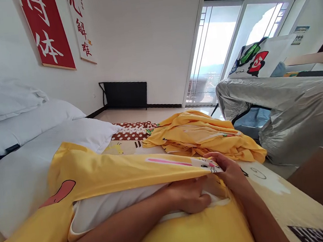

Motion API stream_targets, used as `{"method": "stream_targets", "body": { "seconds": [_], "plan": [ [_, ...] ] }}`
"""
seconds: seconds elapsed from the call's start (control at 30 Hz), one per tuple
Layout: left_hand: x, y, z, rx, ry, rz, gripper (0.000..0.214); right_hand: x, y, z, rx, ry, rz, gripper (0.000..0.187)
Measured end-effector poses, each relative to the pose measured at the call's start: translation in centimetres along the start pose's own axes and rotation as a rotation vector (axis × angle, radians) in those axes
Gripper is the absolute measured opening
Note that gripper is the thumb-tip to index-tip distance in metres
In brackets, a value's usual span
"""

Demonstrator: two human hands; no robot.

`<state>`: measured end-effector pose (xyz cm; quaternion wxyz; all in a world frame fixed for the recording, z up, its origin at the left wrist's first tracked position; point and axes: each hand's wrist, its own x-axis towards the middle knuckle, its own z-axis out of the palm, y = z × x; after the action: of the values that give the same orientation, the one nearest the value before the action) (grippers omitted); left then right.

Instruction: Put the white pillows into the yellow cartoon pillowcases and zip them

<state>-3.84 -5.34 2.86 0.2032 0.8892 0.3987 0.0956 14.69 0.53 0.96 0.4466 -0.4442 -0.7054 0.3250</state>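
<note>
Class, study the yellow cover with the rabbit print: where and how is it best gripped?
Probably take the yellow cover by the upper rim of its opening, at the rabbit print, coming from the right. The opening gapes, leaving a thin edge to pinch, as the right hand does; the left hand reaches under that rim.

Bare and unsleeved along the left forearm (126, 226) and right forearm (259, 211), down to the left hand (188, 196) and right hand (230, 172); narrow at the wrists, wider nearer the camera.
</note>
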Motion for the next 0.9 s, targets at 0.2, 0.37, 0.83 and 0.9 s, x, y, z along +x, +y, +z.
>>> {"method": "stream_targets", "body": {
  "seconds": [0.2,0.37,0.83,0.9],
  "plan": [
    [0.2,1.1,-0.4,0.047,0.005,-0.096,0.056,-0.2,0.2,-0.1,-0.462,0.258,-0.136,0.043],
    [0.9,1.7,-0.7,0.106,-0.136,-0.220,0.050,-0.4,0.9,-0.1,-0.715,0.351,-0.174,0.030],
    [0.8,1.6,-0.6,0.079,-0.134,-0.203,0.058,-0.3,1.4,0.1,-0.741,0.350,-0.162,0.028],
    [0.9,1.5,-0.6,0.068,-0.138,-0.191,0.061,-0.3,1.2,0.1,-0.774,0.343,-0.143,0.028]
  ]
}}
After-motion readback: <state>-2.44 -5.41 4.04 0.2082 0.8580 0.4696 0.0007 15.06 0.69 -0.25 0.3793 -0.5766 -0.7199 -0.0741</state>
